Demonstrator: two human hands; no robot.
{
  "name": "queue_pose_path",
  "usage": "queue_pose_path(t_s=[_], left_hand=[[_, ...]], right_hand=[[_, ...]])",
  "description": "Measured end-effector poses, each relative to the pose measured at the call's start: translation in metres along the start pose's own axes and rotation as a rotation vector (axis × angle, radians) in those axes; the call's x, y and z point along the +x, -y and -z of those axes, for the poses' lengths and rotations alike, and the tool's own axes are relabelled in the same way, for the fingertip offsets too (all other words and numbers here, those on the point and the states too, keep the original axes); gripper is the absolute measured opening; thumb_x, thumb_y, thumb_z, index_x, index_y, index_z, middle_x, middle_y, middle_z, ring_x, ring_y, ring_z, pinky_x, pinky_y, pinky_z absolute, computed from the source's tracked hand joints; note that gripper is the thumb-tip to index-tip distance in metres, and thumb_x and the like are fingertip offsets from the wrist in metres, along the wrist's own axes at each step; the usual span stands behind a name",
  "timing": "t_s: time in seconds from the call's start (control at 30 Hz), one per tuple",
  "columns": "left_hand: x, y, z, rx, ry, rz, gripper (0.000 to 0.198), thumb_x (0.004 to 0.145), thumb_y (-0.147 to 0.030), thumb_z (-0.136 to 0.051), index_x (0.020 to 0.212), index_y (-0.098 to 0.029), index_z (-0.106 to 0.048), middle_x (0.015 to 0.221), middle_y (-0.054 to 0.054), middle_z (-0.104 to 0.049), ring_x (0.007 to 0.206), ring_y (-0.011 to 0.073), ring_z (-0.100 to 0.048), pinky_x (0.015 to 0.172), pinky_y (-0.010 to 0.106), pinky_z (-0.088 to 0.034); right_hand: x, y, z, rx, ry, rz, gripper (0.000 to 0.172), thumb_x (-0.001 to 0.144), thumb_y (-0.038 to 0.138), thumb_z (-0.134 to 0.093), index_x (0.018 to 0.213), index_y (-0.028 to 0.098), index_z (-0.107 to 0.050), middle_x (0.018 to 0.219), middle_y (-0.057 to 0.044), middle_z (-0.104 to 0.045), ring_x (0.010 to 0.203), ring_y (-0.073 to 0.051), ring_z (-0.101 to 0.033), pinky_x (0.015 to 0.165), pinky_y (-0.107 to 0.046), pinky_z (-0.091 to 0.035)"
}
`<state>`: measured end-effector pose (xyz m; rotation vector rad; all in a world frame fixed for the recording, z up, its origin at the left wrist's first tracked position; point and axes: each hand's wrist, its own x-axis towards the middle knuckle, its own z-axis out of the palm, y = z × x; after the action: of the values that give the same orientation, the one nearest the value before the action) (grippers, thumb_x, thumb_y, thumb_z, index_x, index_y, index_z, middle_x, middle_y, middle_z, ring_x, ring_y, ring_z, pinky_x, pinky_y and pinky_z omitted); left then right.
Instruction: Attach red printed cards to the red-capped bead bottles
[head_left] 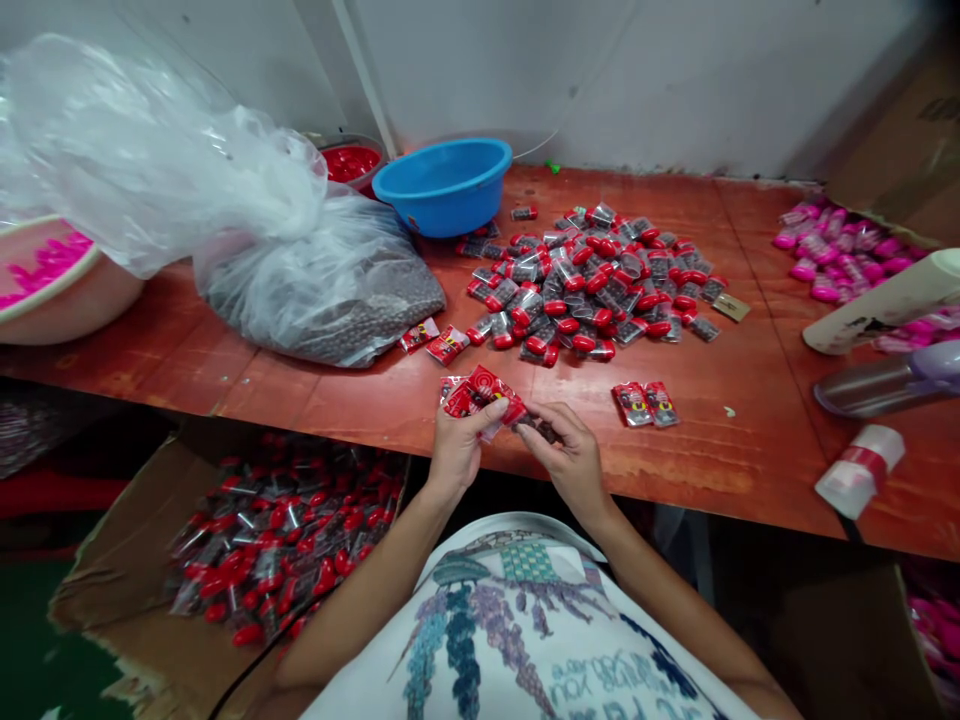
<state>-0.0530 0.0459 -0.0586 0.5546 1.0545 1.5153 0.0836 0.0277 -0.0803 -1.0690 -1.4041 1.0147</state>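
Across the frame's middle runs a reddish table. Just below centre, near its front edge, the left hand is nearly closed, thumb clamping red packets; the right hand, half curled, pinches a dark item too small to identify. The packets look light, pliable, probably slick, best held by their edges.

Cool, moderate light, seemingly from above, leaves a dull sheen on the bench and whitish glints on the clear plastic bag. Below, it is dim, the cardboard carton partly shaded. Wide-angle distortion stretches the steel flask toward the right edge; fine print on the red packets looks too soft to read.
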Motion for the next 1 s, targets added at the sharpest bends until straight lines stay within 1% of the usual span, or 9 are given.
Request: queue_pose_path(t_s=[0.23, 0.4, 0.47, 0.57, 0.67, 0.8, 0.87, 1.0], left_hand=[[0.0024, 0.0029, -0.0018, -0.056, -0.063, 0.047, 0.026, 0.054, -0.010, -0.081, 0.074, -0.014, -0.065, 0.072, 0.000, -0.068, 0.065, 0.0124, -0.064, 0.066, 0.024, -0.050], [0.0022, 0.0082, -0.0010, -0.049, -0.067, -0.007, 0.026, 0.056, -0.010, -0.081, 0.075, -0.015, -0.064, 0.073, -0.001, -0.068, 0.066, 0.0115, -0.063, 0.067, 0.023, -0.050], [0.0023, 0.0094, 0.0013, -0.054, -0.067, -0.019, 0.027, 0.056, -0.011, -0.081, 0.077, -0.016, -0.065, 0.072, -0.002, -0.067, 0.065, 0.0111, -0.063, 0.066, 0.022, -0.050], [0.0035, 0.0093, 0.0037, -0.075, -0.064, 0.012, 0.029, 0.055, -0.013, -0.082, 0.078, -0.016, -0.066, 0.070, -0.002, -0.068, 0.063, 0.0105, -0.063, 0.064, 0.021, -0.049], [0.0050, 0.0080, 0.0024, -0.086, -0.055, 0.066, 0.027, 0.055, -0.013, -0.082, 0.076, -0.016, -0.065, 0.070, -0.002, -0.068, 0.062, 0.0105, -0.064, 0.065, 0.022, -0.050], [0.0058, 0.0078, -0.0026, -0.096, -0.075, 0.085, 0.025, 0.056, -0.012, -0.080, 0.074, -0.015, -0.063, 0.069, -0.002, -0.067, 0.062, 0.0102, -0.064, 0.064, 0.021, -0.050], [0.0055, 0.0083, -0.0048, -0.091, -0.077, 0.075, 0.025, 0.056, -0.012, -0.080, 0.075, -0.015, -0.063, 0.069, -0.002, -0.067, 0.062, 0.0104, -0.064, 0.064, 0.021, -0.050], [0.0047, 0.0092, -0.0062, -0.064, -0.053, 0.004, 0.023, 0.059, -0.013, -0.080, 0.076, -0.016, -0.064, 0.071, -0.002, -0.067, 0.064, 0.0096, -0.063, 0.067, 0.021, -0.050]], right_hand=[[0.0007, 0.0030, 0.0018, -0.021, 0.038, 0.025, 0.027, 0.085, 0.025, -0.059, 0.111, 0.027, -0.065, 0.091, -0.003, -0.059, 0.076, -0.014, -0.057, 0.065, -0.025, -0.047], [-0.0029, 0.0075, -0.0007, -0.092, 0.008, 0.083, 0.028, 0.085, 0.022, -0.058, 0.112, 0.026, -0.064, 0.093, -0.003, -0.058, 0.079, -0.015, -0.058, 0.070, -0.028, -0.048], [-0.0027, 0.0087, -0.0012, -0.092, 0.011, 0.094, 0.028, 0.084, 0.022, -0.058, 0.111, 0.026, -0.064, 0.092, -0.003, -0.058, 0.077, -0.014, -0.058, 0.070, -0.028, -0.049], [0.0003, 0.0079, -0.0001, -0.052, 0.019, 0.098, 0.025, 0.083, 0.022, -0.060, 0.106, 0.025, -0.066, 0.087, -0.002, -0.058, 0.073, -0.013, -0.057, 0.065, -0.026, -0.049], [0.0033, 0.0056, 0.0023, -0.060, 0.056, 0.142, 0.025, 0.083, 0.021, -0.059, 0.106, 0.027, -0.067, 0.087, -0.002, -0.059, 0.071, -0.013, -0.057, 0.062, -0.025, -0.048], [0.0035, 0.0044, 0.0037, -0.150, 0.060, 0.201, 0.027, 0.084, 0.020, -0.057, 0.109, 0.029, -0.066, 0.092, -0.003, -0.061, 0.079, -0.015, -0.059, 0.066, -0.027, -0.049], [0.0033, 0.0046, 0.0031, -0.162, 0.049, 0.207, 0.029, 0.084, 0.019, -0.057, 0.110, 0.029, -0.066, 0.092, -0.004, -0.061, 0.081, -0.016, -0.060, 0.067, -0.028, -0.049], [0.0050, 0.0056, 0.0021, -0.109, 0.028, 0.158, 0.029, 0.085, 0.019, -0.057, 0.111, 0.028, -0.066, 0.089, -0.003, -0.060, 0.076, -0.014, -0.058, 0.063, -0.026, -0.047]])
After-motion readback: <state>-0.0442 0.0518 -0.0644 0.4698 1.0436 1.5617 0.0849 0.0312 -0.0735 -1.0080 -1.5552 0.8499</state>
